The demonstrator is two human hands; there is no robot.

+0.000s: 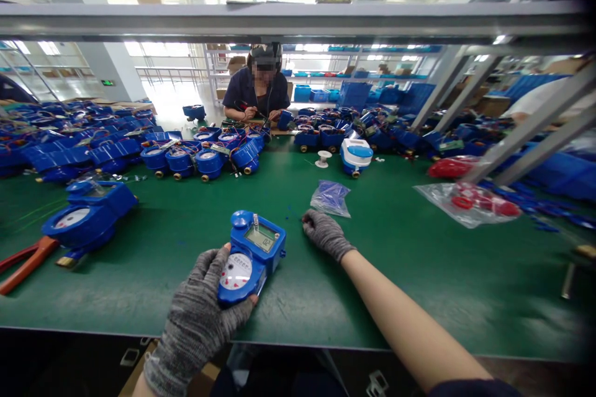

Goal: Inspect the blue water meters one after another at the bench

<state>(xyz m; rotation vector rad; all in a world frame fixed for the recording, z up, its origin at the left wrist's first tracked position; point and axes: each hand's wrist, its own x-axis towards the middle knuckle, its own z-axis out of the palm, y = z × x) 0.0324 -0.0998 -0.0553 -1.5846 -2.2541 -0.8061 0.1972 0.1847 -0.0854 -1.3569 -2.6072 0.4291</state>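
Observation:
My left hand (pixel 200 304), in a grey knit glove with bare fingertips, is closed round a blue water meter (pixel 236 272). The meter has a round white dial and a lit digital display, both facing up toward me. My right hand (pixel 327 236), gloved the same way, rests low over the green table to the right of the meter, its fingers curled together. Whatever those fingers hold, if anything, is hidden. Just beyond the right hand lies a clear plastic bag (pixel 330 197) of small blue-violet parts.
Another blue meter (pixel 77 220) and red-handled pliers (pixel 28 263) lie at left. Many blue meters (pixel 209 161) crowd the far side, near a white spool (pixel 323 159) and a white-and-blue meter (pixel 356 155). A co-worker (pixel 257 84) sits opposite. Bagged red parts (pixel 479 200) lie right, near slanted metal struts.

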